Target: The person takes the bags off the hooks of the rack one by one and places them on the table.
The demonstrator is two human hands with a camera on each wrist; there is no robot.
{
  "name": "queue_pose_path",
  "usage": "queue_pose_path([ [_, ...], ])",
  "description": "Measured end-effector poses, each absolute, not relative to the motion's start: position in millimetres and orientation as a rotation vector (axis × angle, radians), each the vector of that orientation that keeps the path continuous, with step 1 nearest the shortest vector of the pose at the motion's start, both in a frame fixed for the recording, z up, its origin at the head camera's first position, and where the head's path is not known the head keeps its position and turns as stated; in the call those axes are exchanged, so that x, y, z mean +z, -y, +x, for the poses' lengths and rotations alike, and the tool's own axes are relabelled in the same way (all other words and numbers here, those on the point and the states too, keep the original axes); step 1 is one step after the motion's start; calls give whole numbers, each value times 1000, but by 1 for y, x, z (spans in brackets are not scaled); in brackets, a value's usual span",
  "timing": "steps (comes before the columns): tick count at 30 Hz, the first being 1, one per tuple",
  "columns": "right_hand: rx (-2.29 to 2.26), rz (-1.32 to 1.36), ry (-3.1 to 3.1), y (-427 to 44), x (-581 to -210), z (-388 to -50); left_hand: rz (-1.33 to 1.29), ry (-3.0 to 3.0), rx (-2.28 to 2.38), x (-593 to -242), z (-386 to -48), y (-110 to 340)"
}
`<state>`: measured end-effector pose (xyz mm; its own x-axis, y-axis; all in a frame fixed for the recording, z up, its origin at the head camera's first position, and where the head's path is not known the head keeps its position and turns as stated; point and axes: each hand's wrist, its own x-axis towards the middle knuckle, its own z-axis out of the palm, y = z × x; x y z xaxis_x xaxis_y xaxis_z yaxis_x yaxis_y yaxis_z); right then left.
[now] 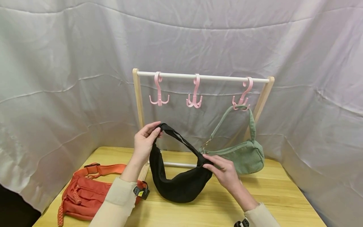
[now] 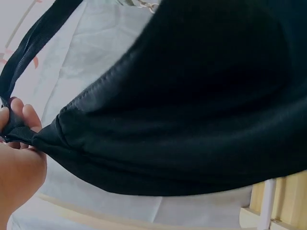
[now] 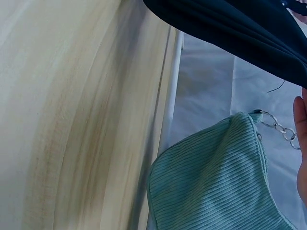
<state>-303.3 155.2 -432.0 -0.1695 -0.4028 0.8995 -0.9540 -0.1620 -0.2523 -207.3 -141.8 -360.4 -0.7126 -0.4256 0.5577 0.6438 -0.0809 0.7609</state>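
Observation:
A black bag (image 1: 181, 186) hangs between both hands, its body curved low in front of the rack. The left hand (image 1: 144, 142) pinches the upper left of its strap; in the left wrist view that hand (image 2: 21, 163) grips the black fabric at the left edge. The right hand (image 1: 224, 171) pinches the strap's right end where it meets the bag body. In the right wrist view only part of the right hand (image 3: 301, 143) shows at the right edge, by the black bag (image 3: 240, 38). Behind the right hand, a green corduroy bag (image 1: 246, 157) hangs by its strap from the right pink hook (image 1: 241, 101).
A rack with a white bar (image 1: 175, 75) carries two more pink hooks, left (image 1: 159, 94) and middle (image 1: 195, 94), with nothing on them. An orange-red bag (image 1: 88, 195) lies on the wooden table (image 1: 278, 201) at left, partly behind the left forearm. Grey curtains surround the table.

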Motion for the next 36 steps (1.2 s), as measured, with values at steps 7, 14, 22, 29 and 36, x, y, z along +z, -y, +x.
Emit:
queue_pose_path([
  [7,1416,1526,1604,-159,-434,-302,-221,1528,-1823,-369,-211,147],
  [14,1475,1521,1579,-160,-433,-301,-175,1613,-1773,-378,-212,152],
  [22,1511,1504,1555,-164,-430,-299,-145,1771,-1707,-384,-210,158],
  [29,1494,1458,1570,-166,-425,-295,-157,1924,-1643,-391,-207,164],
  [36,1499,1421,1580,-167,-420,-293,-193,2010,-1595,-399,-204,167],
])
